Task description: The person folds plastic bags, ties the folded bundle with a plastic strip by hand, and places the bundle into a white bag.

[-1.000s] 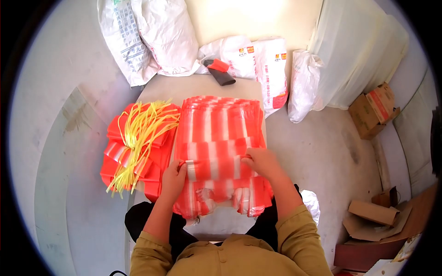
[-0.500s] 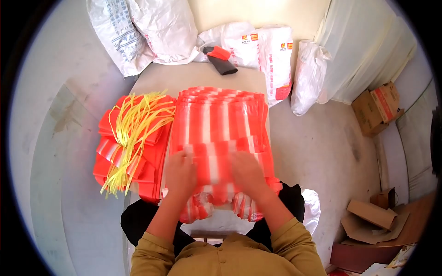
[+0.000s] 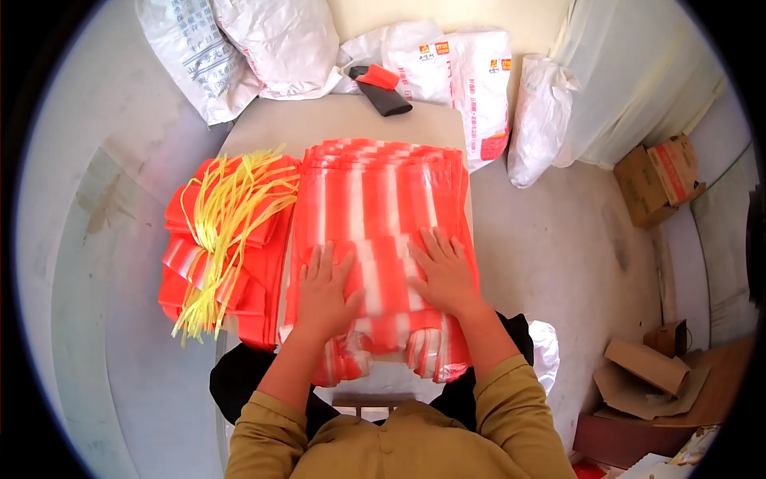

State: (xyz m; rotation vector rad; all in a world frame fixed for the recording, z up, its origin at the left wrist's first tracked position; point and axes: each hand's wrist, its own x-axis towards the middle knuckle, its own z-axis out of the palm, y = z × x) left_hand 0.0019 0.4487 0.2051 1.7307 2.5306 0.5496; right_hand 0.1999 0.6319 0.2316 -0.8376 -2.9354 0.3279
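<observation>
A pile of red-and-white striped plastic bags (image 3: 371, 191) lies on the table in front of me, its handle ends hanging over the near edge. My left hand (image 3: 325, 291) rests flat on the left side of the pile, fingers spread. On the right side, my right hand (image 3: 447, 271) also lies flat with its fingers apart. Neither hand holds anything. Beside the pile, to the left, is a stack of folded red bags (image 3: 267, 295) with a bunch of yellow plastic ties (image 3: 219, 239) across it.
Beyond the bags, the tabletop (image 3: 279, 124) reaches back to several white sacks (image 3: 275, 48). A dark rolled piece with red on it (image 3: 383, 92) lies by them. Cardboard boxes (image 3: 658, 180) stand at the right, with opened cardboard (image 3: 646, 375) nearer me.
Both hands have gone from curled fingers at the layer's edge to lying flat with fingers spread. The top layer now lies down on the pile. The view has shifted slightly.
</observation>
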